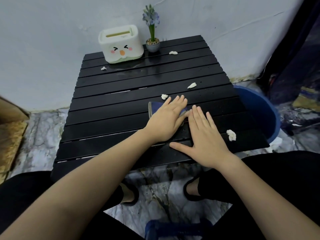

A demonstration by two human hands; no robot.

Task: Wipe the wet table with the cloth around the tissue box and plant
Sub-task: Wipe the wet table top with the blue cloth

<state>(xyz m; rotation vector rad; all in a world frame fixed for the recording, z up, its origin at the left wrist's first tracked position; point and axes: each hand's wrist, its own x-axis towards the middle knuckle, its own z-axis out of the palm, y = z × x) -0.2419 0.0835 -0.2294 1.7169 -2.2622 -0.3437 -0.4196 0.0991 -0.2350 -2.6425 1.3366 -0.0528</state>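
Nearby, tissue scraps [231,135] litter table [107,108]; blue tub [259,110] beside.

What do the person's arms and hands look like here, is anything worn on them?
Both arms are bare right down from the bottom edge of the picture: no sleeves show. The left hand and right hand wear no gloves, rings, watch or bracelet. Nails are short and unpainted.

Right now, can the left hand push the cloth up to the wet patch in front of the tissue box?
Probably yes. The left hand lies flat on the cloth, and the slats between it and the wet patch below the tissue box are bare; the nearest paper scrap sits just right of that path.
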